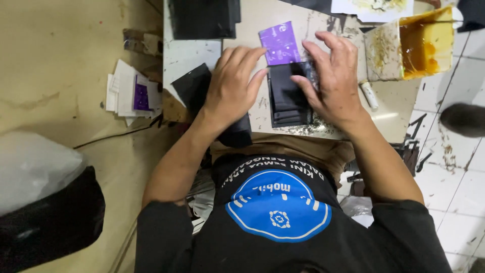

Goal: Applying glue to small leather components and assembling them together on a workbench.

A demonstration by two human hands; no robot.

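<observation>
My left hand [233,83] lies flat on the small white worktable [187,55], its fingertips touching a purple printed card [280,43] and the edge of a black folded wallet piece [288,98]. Under the palm is a black leather sheet [189,86]. My right hand [331,76] presses down on the right side of the black wallet piece, fingers spread over its top edge. Neither hand lifts anything off the table.
An open tub of yellow glue [427,43] stands at the table's right, with a small white tube [369,94] beside it. A black stack [202,17] sits at the back. Papers and a purple card [132,93] lie on the floor at left, beside a black bag [50,217].
</observation>
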